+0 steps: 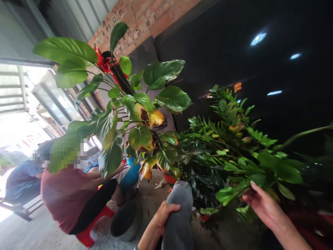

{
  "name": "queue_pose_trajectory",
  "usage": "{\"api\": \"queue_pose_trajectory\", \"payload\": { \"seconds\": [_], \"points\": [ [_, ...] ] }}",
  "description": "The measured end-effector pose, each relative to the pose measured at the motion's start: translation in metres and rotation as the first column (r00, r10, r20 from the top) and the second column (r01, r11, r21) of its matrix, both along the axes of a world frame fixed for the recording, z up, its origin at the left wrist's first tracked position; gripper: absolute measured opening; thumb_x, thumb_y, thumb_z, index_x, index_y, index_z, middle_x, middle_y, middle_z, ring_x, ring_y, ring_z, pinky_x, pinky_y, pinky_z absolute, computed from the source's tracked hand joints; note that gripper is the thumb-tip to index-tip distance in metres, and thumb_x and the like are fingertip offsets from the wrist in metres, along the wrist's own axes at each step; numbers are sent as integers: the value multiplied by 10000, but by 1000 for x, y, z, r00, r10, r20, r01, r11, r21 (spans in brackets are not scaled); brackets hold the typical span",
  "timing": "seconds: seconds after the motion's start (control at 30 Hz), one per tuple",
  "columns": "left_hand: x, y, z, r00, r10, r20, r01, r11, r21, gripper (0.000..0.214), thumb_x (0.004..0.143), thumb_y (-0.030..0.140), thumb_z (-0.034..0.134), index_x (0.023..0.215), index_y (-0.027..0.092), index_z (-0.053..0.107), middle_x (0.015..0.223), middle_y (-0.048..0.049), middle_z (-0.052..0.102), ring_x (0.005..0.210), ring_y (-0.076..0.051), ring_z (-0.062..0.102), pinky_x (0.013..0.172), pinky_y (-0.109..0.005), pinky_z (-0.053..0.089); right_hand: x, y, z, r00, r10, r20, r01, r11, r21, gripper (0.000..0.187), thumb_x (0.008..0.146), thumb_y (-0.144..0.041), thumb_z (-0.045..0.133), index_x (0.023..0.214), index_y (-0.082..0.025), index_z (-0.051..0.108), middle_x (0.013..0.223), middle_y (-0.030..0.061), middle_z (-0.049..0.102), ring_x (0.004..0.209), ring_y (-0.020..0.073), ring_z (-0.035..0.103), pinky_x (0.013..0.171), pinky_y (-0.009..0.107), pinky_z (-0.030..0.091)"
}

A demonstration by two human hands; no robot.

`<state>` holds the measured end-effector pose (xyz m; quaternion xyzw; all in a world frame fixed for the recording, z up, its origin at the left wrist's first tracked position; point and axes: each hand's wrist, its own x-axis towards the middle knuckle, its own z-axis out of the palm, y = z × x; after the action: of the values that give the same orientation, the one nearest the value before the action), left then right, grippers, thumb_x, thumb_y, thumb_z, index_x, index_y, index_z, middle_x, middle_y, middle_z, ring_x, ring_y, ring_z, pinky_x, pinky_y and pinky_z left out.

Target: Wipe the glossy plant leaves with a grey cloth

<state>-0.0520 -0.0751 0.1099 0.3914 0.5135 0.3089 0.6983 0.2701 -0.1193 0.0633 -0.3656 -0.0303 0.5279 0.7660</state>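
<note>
Right hand (260,203) pinches a leafy sprig (230,192) on the near right, low on the green plant (234,114), while the left hand (161,217) touches a grey cloth-covered form (179,218), its grip unclear.

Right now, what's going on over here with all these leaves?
Someone has their right hand at the low green leaves; whether the fingers pinch one is hard to tell. Their left hand rests on what looks like a grey-clad knee. A taller plant with some yellow and brown leaves stands to the left. Further left, another person in a reddish shirt sits on a red stool, near a dark bucket.
</note>
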Motion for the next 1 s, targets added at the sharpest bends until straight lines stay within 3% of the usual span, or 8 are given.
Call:
{"api": "queue_pose_trajectory", "payload": {
  "seconds": [0.2,0.33,0.47,0.57,0.7,0.83,0.93,1.0],
  "points": [
    [40,30,63,976,134,174,-173,957,231,452,409,316,856,806,202,673,707,10,707,632,-179,645,629,-291,528,-3,7,-3,999,37,4,-37,999,20,336,380,-226,935,600,-237,681,545,-33,714,409,162,630,440,257,579],
    [69,35,42,998,-17,54,6,979,201,419,390,302,858,759,177,703,670,-19,699,629,-190,621,650,-315,508,-7,6,-4,998,54,33,-54,999,1,344,338,-197,939,556,-214,674,508,-19,696,410,172,637,448,266,583],
    [70,16,18,957,-284,-55,288,955,69,372,389,217,822,748,169,737,673,-16,707,637,-191,625,673,-333,504,-5,-2,-3,993,75,86,-72,997,-38,355,326,-245,957,541,-205,678,476,-30,665,386,141,592,383,232,530],
    [69,14,45,929,-367,50,359,925,129,426,398,238,838,808,157,754,707,-24,726,662,-196,644,671,-317,513,0,-7,0,997,43,68,-41,999,-36,393,278,-251,959,561,-196,692,517,-30,680,402,117,572,356,200,490],
    [92,39,81,948,-276,157,221,928,300,509,401,309,888,863,154,740,736,-29,728,652,-182,634,673,-306,520,3,-6,2,998,-25,62,23,999,23,381,297,-255,951,564,-203,684,521,-45,661,412,100,549,344,177,448],
    [109,47,41,984,-179,14,165,934,317,393,429,266,843,788,159,725,691,-13,701,668,-197,620,726,-340,504,0,-7,-2,986,42,163,-43,999,1,373,336,-344,948,525,-167,680,482,-9,627,378,107,525,372,213,465],
    [90,31,1,904,-305,-299,382,892,243,201,464,203,773,652,194,704,609,25,653,656,-202,596,707,-335,476,0,-11,-4,956,127,264,-112,991,-72,404,353,-416,938,511,-142,686,452,25,615,378,143,552,401,252,494],
    [69,19,-4,806,-448,-386,538,827,165,217,481,186,763,694,209,733,648,35,681,692,-209,613,707,-317,473,1,-14,-3,946,145,289,-127,989,-80,425,350,-451,935,509,-144,688,454,30,622,379,146,554,399,255,491]
  ]
}}
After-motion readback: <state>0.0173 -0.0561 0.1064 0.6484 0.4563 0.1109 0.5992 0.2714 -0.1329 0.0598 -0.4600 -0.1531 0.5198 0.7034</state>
